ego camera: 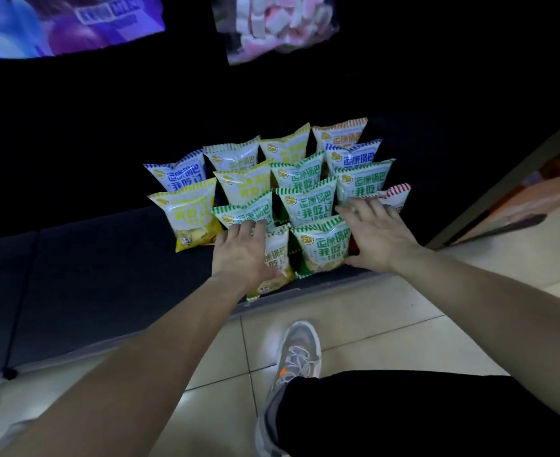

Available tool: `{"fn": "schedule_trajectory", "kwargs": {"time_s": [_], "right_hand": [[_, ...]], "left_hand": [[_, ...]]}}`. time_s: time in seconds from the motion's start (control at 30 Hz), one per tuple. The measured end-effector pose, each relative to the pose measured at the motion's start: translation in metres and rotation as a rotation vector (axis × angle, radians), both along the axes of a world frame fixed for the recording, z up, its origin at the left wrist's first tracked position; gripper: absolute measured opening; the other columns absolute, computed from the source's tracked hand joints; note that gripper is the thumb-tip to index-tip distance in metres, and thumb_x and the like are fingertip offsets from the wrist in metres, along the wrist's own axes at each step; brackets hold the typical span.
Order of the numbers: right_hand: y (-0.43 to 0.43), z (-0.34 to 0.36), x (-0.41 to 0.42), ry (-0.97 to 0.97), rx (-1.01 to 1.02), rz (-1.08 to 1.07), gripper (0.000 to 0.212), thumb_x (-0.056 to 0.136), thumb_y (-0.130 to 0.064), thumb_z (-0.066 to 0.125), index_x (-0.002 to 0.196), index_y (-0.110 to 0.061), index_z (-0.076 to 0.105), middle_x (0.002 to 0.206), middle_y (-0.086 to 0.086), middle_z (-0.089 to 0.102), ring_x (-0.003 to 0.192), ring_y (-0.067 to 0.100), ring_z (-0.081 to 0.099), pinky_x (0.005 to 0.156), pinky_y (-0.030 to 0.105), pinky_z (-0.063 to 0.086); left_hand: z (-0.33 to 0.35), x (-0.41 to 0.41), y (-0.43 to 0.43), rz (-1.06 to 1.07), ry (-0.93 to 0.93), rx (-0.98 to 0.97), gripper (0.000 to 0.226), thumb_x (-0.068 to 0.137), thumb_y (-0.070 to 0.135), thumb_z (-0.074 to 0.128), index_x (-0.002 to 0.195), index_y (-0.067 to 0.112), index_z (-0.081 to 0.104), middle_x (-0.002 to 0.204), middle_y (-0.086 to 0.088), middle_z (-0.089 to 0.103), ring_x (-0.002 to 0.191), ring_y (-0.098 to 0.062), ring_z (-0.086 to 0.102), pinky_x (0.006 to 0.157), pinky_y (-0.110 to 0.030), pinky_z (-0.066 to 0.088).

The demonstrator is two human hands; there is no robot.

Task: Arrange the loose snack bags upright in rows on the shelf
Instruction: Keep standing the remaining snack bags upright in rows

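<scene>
Several small snack bags stand upright in rows on a dark low shelf (91, 275). A green-trimmed bag (323, 245) stands at the front, between my hands. My left hand (242, 252) lies flat with fingers spread against a yellow-green bag (277, 258) at the front left, covering most of it. My right hand (376, 235) rests open on the right flank of the group, in front of a red-trimmed bag (395, 194). A yellow bag (189, 216) stands at the left end. Neither hand grips a bag.
The shelf's pale front edge (305, 291) runs diagonally above the tiled floor (387, 324). My shoe (296, 354) and dark trouser leg sit below. A bag of pink and white sweets (278, 24) hangs above. An orange panel (519, 199) stands to the right.
</scene>
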State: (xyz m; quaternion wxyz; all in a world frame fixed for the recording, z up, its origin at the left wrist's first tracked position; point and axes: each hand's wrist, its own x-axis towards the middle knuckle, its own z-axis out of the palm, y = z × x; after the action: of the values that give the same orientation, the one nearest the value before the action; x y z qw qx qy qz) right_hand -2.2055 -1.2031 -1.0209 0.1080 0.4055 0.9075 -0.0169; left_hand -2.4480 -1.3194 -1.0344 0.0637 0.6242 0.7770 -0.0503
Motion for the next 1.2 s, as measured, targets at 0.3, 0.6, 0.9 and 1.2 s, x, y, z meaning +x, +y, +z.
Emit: {"fn": "schedule_trajectory", "kwargs": {"time_s": [0.3,0.6,0.9,1.2], "right_hand": [[-0.001,-0.03,-0.028,-0.078,0.052,0.086,0.099,0.078,-0.052,0.072,0.151,-0.021,0.012,0.153,0.009,0.026,0.14,0.032,0.023,0.113,0.049,0.018],[0.003,-0.028,-0.036,-0.062,0.022,0.038,0.098,0.073,-0.048,0.076,0.149,-0.023,0.02,0.149,0.01,0.029,0.14,0.032,0.022,0.118,0.051,0.01],[0.016,-0.005,-0.013,0.079,-0.038,0.03,0.124,0.061,-0.063,0.081,0.155,-0.026,0.009,0.154,0.006,0.017,0.141,0.028,0.016,0.118,0.047,0.016],[0.047,-0.007,0.031,0.045,-0.026,-0.22,0.114,0.073,-0.052,0.079,0.156,-0.025,0.005,0.161,0.001,0.012,0.146,0.025,0.014,0.115,0.049,0.022]], "left_hand": [[-0.023,-0.008,0.002,-0.123,-0.01,0.074,0.087,0.071,0.054,0.077,0.139,0.029,0.029,0.135,0.002,0.047,0.125,-0.027,0.044,0.101,-0.045,0.034],[-0.026,-0.01,0.001,-0.158,0.025,0.113,0.093,0.071,0.058,0.075,0.143,0.028,0.024,0.137,0.001,0.043,0.126,-0.026,0.041,0.105,-0.044,0.031],[-0.021,0.008,0.002,-0.07,-0.034,0.12,0.117,0.066,0.065,0.075,0.149,0.021,0.005,0.149,-0.006,0.029,0.137,-0.029,0.029,0.115,-0.052,0.021],[-0.014,0.058,0.044,-0.125,-0.147,0.193,0.112,0.066,0.068,0.072,0.15,0.027,0.009,0.149,-0.006,0.031,0.136,-0.031,0.03,0.114,-0.051,0.022]]}}
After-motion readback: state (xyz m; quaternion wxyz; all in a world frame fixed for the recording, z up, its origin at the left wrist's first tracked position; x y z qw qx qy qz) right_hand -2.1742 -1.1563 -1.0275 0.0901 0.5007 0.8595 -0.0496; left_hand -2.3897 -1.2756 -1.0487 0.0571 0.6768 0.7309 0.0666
